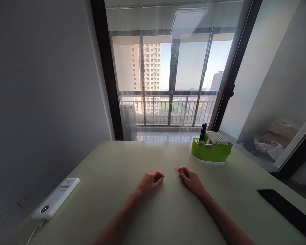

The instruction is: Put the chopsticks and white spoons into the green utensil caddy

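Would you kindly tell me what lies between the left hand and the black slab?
In the head view, the right forearm crosses the table between the left hand and the black slab.

The left hand (150, 181) could slide forward across the table (142, 153); a green caddy (211, 152), depth uncertain, blocks the far right.

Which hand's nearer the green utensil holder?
Right. The right hand rests on the table, just in front of and slightly left of the green utensil holder; the left hand lies farther to its left.
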`<state>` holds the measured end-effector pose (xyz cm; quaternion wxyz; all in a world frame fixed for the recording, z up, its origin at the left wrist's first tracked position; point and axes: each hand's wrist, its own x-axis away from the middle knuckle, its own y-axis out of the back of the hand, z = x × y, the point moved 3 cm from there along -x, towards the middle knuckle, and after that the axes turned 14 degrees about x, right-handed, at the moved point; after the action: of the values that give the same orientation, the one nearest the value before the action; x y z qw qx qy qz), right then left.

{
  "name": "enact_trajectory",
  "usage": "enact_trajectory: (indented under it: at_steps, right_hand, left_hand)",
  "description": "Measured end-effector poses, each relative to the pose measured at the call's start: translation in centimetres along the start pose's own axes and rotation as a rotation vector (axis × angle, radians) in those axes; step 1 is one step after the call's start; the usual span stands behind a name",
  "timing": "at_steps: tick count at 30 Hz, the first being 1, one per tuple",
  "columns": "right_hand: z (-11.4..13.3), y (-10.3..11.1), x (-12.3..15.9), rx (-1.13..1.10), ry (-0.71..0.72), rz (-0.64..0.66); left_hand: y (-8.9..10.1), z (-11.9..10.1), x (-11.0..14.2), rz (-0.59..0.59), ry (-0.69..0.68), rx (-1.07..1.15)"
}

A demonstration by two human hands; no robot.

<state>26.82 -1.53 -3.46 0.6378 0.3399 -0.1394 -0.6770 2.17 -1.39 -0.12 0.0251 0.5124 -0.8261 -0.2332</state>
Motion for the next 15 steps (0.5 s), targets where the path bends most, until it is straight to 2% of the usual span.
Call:
enact_trajectory:
  at_steps: [15]
  right_hand:
    - [0.53,0.31,0.13,-0.005,-0.010,-0.008]
  left_hand:
    - [-0.20,0.07,-0.09,-0.004,-0.008,-0.050]
